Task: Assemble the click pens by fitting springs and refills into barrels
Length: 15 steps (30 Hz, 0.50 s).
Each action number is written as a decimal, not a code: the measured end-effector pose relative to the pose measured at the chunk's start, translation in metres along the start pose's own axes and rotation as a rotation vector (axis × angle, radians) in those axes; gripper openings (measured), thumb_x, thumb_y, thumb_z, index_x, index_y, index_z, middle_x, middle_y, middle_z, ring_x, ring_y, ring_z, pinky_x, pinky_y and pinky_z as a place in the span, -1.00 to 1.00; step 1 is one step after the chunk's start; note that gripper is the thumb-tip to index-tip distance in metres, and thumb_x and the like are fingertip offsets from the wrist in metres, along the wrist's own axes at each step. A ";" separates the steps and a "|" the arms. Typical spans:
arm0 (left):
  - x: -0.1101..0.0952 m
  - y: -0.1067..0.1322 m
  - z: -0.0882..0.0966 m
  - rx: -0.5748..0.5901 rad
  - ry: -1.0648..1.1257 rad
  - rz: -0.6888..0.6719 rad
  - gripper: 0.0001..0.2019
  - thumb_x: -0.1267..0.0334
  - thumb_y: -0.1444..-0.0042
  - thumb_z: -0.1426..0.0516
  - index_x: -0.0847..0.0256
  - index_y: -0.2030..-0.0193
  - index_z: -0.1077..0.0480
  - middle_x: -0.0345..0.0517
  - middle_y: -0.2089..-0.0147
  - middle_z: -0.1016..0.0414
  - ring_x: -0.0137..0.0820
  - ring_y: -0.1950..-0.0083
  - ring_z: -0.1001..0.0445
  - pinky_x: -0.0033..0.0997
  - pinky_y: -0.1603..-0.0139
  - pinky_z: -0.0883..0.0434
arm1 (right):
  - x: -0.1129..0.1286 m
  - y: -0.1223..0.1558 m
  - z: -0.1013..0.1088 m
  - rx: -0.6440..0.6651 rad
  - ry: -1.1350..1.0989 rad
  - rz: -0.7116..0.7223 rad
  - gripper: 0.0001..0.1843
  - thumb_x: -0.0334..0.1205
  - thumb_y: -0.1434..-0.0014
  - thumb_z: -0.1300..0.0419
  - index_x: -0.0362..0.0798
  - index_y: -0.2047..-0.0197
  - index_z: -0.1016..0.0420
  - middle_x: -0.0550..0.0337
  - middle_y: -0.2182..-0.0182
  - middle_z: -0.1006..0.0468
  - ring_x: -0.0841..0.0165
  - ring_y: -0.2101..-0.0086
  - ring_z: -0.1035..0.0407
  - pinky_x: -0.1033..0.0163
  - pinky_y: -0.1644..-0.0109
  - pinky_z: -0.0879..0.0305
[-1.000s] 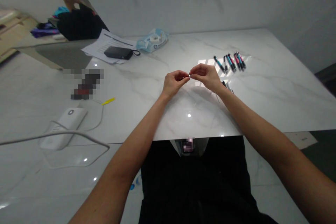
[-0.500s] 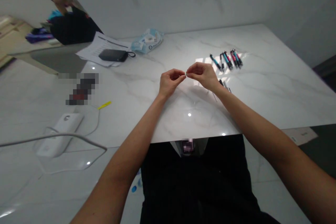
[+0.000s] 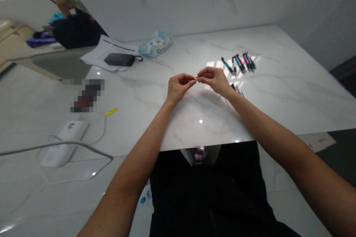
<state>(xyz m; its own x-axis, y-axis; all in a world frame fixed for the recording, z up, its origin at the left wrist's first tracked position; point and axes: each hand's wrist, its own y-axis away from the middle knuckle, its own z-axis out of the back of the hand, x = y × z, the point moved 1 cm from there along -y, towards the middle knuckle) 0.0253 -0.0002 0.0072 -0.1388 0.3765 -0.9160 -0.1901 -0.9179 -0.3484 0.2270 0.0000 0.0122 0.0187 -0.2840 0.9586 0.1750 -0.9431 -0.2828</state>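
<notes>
My left hand [image 3: 178, 87] and my right hand [image 3: 216, 80] meet fingertip to fingertip above the table, each closed in a pinch. Between them shows a tiny shiny piece [image 3: 195, 79], too small to name. Behind my right hand several click pens [image 3: 238, 63] lie in a loose row, with blue, pink and black barrels. Dark and silvery pen parts [image 3: 237, 89] lie beside my right wrist, partly covered by it. A thin rod [image 3: 227, 101] rests close to that forearm.
Papers [image 3: 97, 55] lie at the back left under a black pouch-like object [image 3: 119, 59] with a loop. A blue-white wipes packet [image 3: 155, 44] is beside them. At left are a white power strip [image 3: 65, 142], a cable [image 3: 83, 146] and a yellow tag [image 3: 111, 112]. A person's hand [image 3: 65, 4] shows beyond.
Both hands have shifted very slightly left, along with the small view shift. The fingertips stay together, and a bit more of the shiny piece shows between them.
</notes>
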 end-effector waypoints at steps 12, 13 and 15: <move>0.000 0.000 -0.001 0.017 0.000 -0.012 -0.58 -0.09 -0.04 -0.49 0.23 0.18 -0.68 -0.06 0.26 -0.70 -0.37 0.26 -0.61 -0.36 0.16 -0.54 | 0.004 0.002 0.000 0.011 0.039 0.000 -0.56 0.07 -0.01 -0.59 -0.05 0.23 -0.63 0.13 0.31 -0.68 0.26 0.23 -0.59 0.09 0.05 -0.59; -0.001 0.000 -0.002 0.018 -0.006 -0.015 -0.58 -0.11 -0.03 -0.48 0.22 0.19 -0.68 -0.05 0.25 -0.71 -0.37 0.25 -0.61 -0.36 0.17 -0.54 | 0.005 0.002 -0.001 0.003 0.047 -0.004 -0.56 0.08 -0.01 -0.59 -0.05 0.24 -0.63 0.13 0.33 -0.68 0.26 0.24 -0.59 0.09 0.07 -0.59; -0.002 0.000 -0.002 0.021 -0.025 -0.024 -0.57 -0.13 -0.03 -0.48 0.21 0.19 -0.68 -0.04 0.23 -0.72 -0.36 0.25 -0.62 -0.36 0.17 -0.54 | 0.006 0.003 -0.001 -0.005 0.064 -0.008 -0.56 0.10 -0.01 -0.59 -0.04 0.25 -0.63 0.13 0.35 -0.68 0.26 0.26 -0.58 0.09 0.10 -0.58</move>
<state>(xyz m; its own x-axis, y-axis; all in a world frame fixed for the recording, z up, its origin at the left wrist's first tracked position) 0.0270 -0.0014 0.0086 -0.1581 0.4016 -0.9021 -0.2140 -0.9058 -0.3657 0.2267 -0.0048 0.0170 -0.0457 -0.2868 0.9569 0.1704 -0.9461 -0.2754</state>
